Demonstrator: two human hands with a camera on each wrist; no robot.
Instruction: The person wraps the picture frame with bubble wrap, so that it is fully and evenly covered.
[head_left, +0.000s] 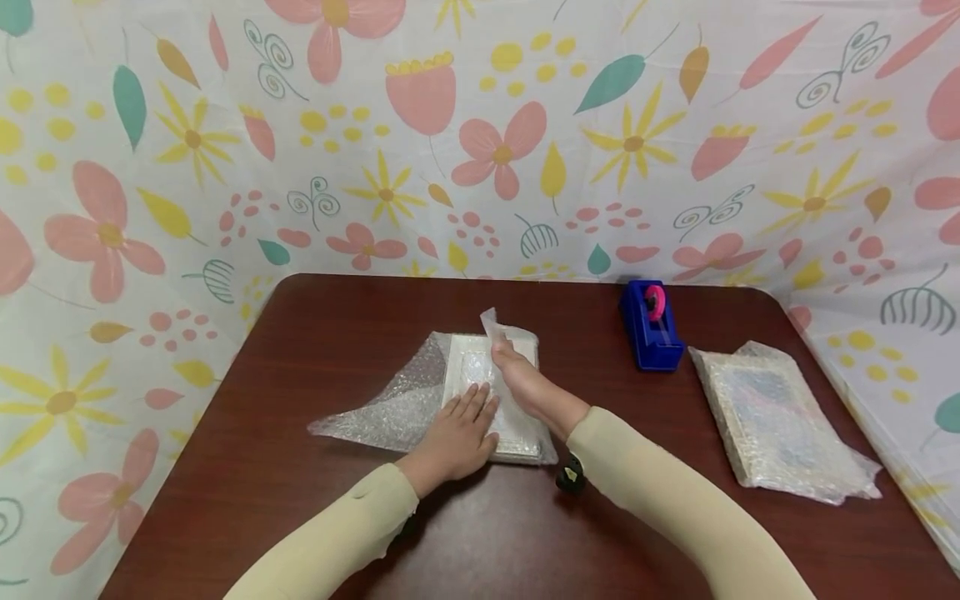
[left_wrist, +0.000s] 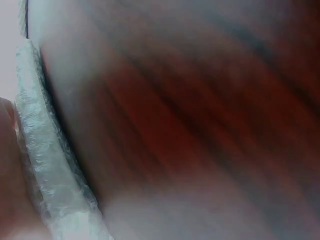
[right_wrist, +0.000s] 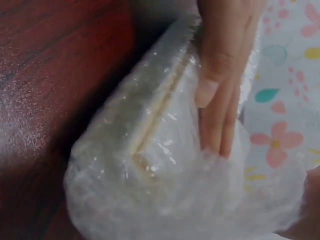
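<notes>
A white picture frame lies on the table, partly wrapped in bubble wrap that spreads out to its left. My left hand rests flat on the frame's lower part, fingers spread. At its right side, my right hand stands on edge with straight fingers against the wrap, and a flap rises past the fingertips. The right wrist view shows the thumb laid alongside the fingers, with crumpled wrap around their tips. In the left wrist view the wrapped side of the frame runs along the left edge.
A blue tape dispenser with a pink core stands at the back right. Nearer the right edge lies another bubble-wrapped frame. A small black object shows by the right cuff. A flower-patterned curtain hangs behind the brown table.
</notes>
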